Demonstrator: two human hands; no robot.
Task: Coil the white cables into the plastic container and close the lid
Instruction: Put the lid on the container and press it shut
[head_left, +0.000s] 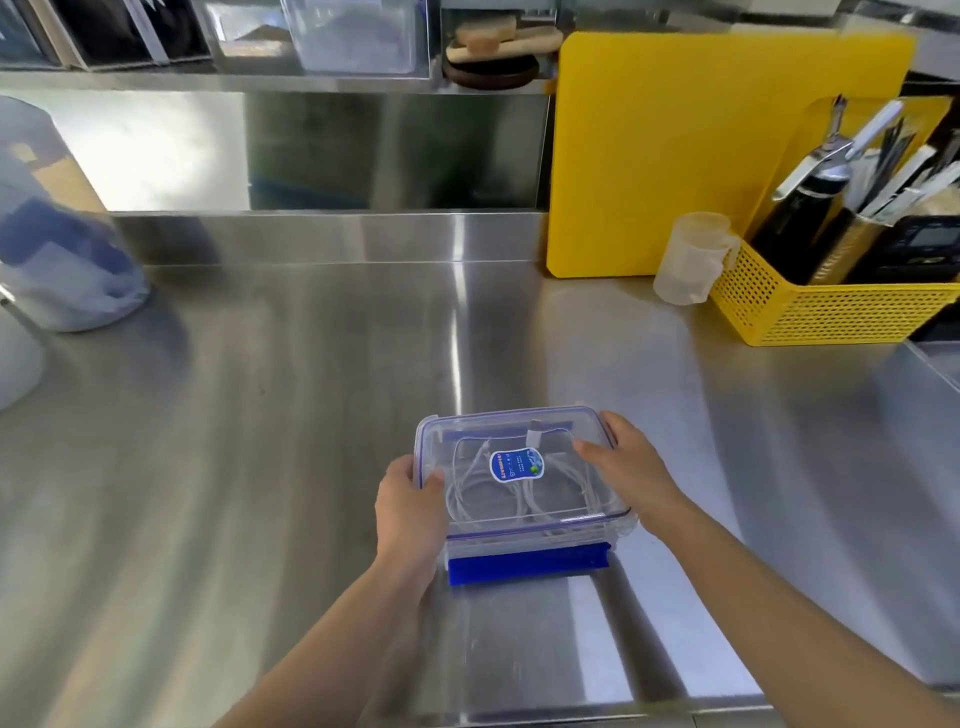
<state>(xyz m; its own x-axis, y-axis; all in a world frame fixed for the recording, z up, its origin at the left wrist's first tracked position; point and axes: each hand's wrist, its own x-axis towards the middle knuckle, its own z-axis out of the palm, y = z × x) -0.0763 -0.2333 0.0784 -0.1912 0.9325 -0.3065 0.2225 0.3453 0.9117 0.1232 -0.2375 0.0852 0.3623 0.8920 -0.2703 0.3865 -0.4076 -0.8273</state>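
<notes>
- Clear plastic container near the front middle of the shiny metal counter.
- Lid with a blue rim on top of the container, a small blue and white sticker in its middle.
- White cables curled in loops inside, seen through the lid.
- Blue clip flap on the near side, sticking out flat, not snapped up.
- Left hand on the left edge of the lid, thumb on top, fingers wrapped down the side, clamped on the box.
- Right hand on the right edge, fingers a little apart, lying across the lid top, pressing flat.
- Yellow board leaning up at the back right.
- Yellow basket with tools beside the board, a small clear cup touching the basket.
- Blurry clear tub far left.
</notes>
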